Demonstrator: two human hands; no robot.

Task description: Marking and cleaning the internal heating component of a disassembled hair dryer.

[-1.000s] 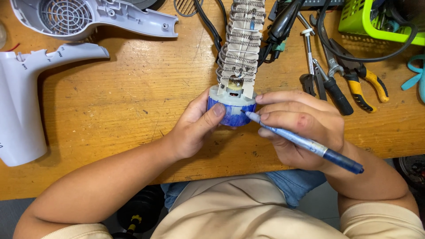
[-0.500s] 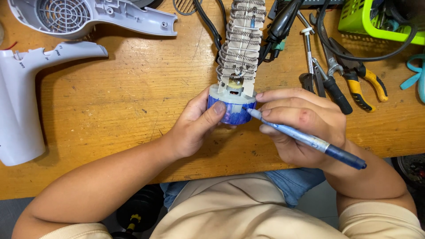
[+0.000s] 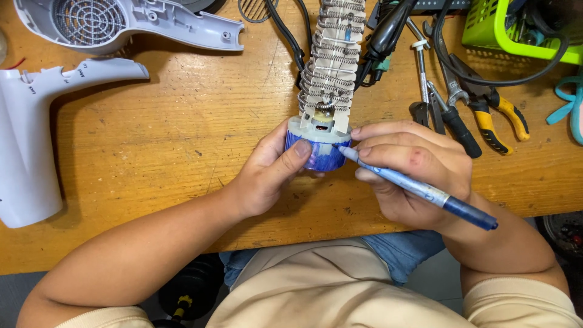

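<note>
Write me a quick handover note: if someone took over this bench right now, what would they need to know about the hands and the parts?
Left hand: grips the blue fan housing at the base of the heating coil assembly, which lies on the wooden bench.
Right hand: holds a blue pen, tip touching the housing's right edge.
Nearby: two white hair dryer shell halves at left; pliers and a green basket at right.
Done: the dryer is opened, its core out.
Left: the shell is still apart; what the pen has marked cannot be seen.
</note>
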